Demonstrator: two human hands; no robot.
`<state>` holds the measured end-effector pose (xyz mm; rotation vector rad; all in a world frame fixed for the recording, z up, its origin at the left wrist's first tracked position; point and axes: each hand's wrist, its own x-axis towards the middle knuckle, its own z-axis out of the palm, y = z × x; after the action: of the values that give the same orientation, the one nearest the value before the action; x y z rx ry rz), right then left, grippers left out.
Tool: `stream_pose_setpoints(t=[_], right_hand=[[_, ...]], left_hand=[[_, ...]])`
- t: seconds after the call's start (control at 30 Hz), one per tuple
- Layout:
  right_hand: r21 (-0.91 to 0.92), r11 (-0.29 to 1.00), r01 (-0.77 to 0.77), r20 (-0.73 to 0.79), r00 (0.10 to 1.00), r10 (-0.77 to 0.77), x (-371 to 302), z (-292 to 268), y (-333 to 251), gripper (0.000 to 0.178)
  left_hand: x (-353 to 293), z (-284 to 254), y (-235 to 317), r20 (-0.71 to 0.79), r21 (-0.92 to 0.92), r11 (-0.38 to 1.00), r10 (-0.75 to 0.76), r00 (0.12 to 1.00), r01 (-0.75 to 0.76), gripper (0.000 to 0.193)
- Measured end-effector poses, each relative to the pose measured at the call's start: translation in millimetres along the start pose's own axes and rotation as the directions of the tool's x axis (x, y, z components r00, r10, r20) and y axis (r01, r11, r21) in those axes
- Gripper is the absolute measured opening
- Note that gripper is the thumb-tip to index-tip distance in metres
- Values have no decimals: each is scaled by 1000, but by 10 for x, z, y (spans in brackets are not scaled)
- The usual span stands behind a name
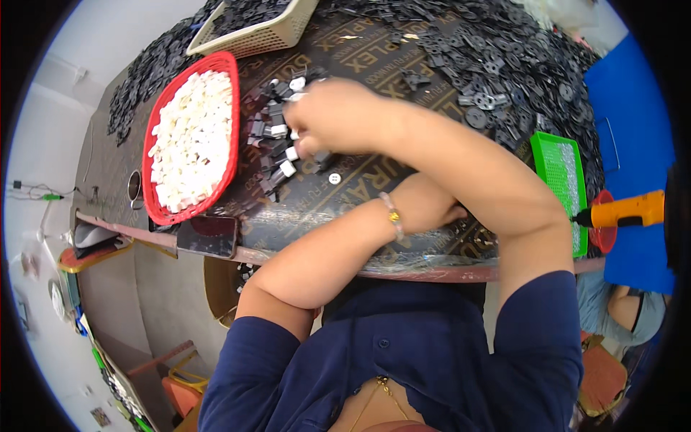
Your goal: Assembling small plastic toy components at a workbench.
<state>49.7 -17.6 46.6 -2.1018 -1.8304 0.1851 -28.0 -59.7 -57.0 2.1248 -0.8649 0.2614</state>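
My right hand [335, 115] reaches across to the left over a loose heap of small black parts with white ends [277, 131]. Its fingers are curled in at the heap's right side, slightly blurred; what they hold, if anything, is hidden. By the thumb lies a white-ended piece [291, 153]. A white round button-like disc [335, 178] rests on the table just nearer to me. Under my right forearm, my left hand [428, 207] is low over the table, with a beaded bracelet at the wrist. Most of its fingers are covered by the forearm.
Left of the heap stands a red basket [234, 137] full of small white pieces. A phone [207, 236] lies at the near edge. Behind are a cream basket [252, 45] and piles of flat black parts [497, 68]. At right are a green tray [543, 155] and an orange power tool [630, 210].
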Motion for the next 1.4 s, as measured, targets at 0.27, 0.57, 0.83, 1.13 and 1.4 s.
stream_pose_setpoints(t=[0.27, 0.57, 0.83, 1.13, 1.4], right_hand=[[-171, 965, 197, 381, 917, -120, -298, 467, -24, 10], [280, 939, 201, -25, 979, -202, 694, -183, -147, 15], [42, 984, 174, 5, 985, -174, 1758, 299, -623, 39], [19, 983, 181, 321, 930, -178, 2087, 992, -1031, 82], [-32, 974, 224, 308, 929, -204, 2183, 1140, -1067, 37]], left_hand=[[-42, 258, -40, 118, -50, 992, -113, 987, 120, 49], [34, 85, 45, 152, 165, 981, -123, 981, 97, 39], [-110, 113, 26, -121, -130, 992, -24, 992, 8, 36], [-81, 106, 20, -193, 1, 998, -58, 980, 59, 35], [-121, 77, -39, -258, 62, 998, -11, 966, 28, 33]])
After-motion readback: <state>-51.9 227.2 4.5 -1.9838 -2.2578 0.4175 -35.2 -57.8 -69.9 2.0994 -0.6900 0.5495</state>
